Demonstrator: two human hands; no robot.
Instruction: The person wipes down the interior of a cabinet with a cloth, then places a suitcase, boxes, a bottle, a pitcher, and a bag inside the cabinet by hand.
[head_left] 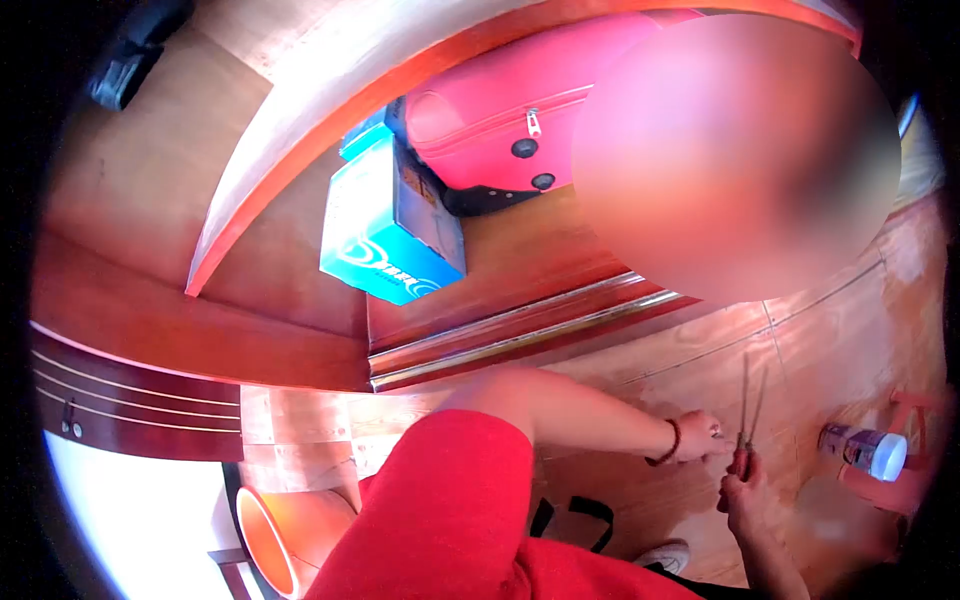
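Note:
My left hand (695, 438), with a dark beaded bracelet on its wrist, reaches in from the red sleeve. Its fingers are closed, and what they pinch is too small to make out. Just to the right, my right hand (741, 488) grips a red-handled tool (746, 425). Two long thin metal prongs point up from its handle, slightly apart; whether they are scissor blades or tongs I cannot tell. The hands are close together, above the wooden floor (660, 375).
A purple-labelled canister (858, 449) with a pale lid is at right, by a pinkish stool (912, 425). A blue box (385, 240) and a pink suitcase (490, 120) occupy the cabinet. An orange bin (262, 540) stands lower left. A shoe (665, 556) shows below; upper right is blurred.

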